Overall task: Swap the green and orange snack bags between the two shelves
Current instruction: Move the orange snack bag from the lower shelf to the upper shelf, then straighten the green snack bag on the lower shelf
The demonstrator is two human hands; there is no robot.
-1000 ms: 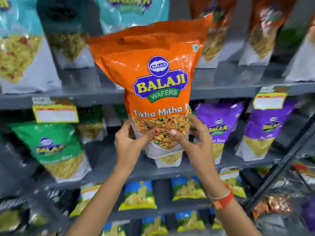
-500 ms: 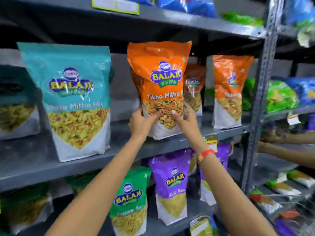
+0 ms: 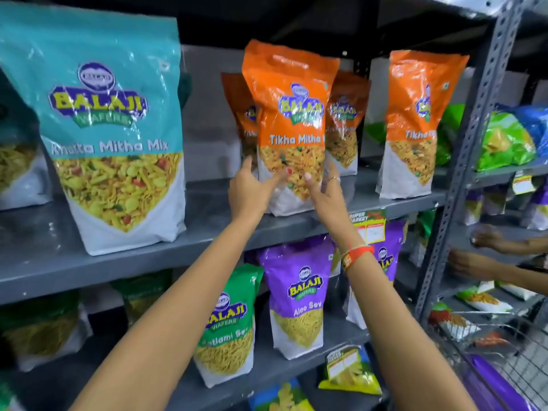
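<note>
Gripping orange "Tikha Mitha" Balaji bag (image 3: 292, 126), both hands (image 3: 289, 191).

Upper shelf, left: a large teal bag (image 3: 100, 137) labelled "Khatta Mitha Mix", standing upright. Lower shelf, centre: a purple bag (image 3: 299, 295) labelled "Aloo Sev", upright. A yellow price tag (image 3: 369, 225) hangs on the shelf edge. At right, a perforated grey upright post (image 3: 471, 149) and a wire basket (image 3: 504, 345).

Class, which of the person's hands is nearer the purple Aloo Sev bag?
Right. The right hand grips the orange bag above the purple Aloo Sev bag; the left hand is farther left.
</note>
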